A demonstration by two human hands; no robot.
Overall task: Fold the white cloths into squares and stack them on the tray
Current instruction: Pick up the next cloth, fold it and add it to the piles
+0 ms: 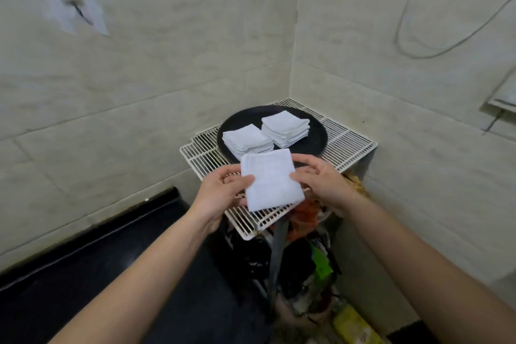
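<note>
Head view: folded white cloth (270, 179) held above the near edge of the wire rack (349, 145), left hand (223, 190) pinching its left edge, right hand (321, 179) gripping its right edge. Dark tray (231, 126) lies straight ahead, beyond the cloth. Left stack (247, 138) sits just past the cloth's far edge and is lower than the right stack (286, 127), so it is the likely target. Both hands equally near.

Readable text: none anywhere.
Green packet (322, 264) under the wire rack (349, 145): dark marks on it, too blurred to read.
Yellow packet (351, 324) at the bottom: some print near lower edge, too small to read.
</note>
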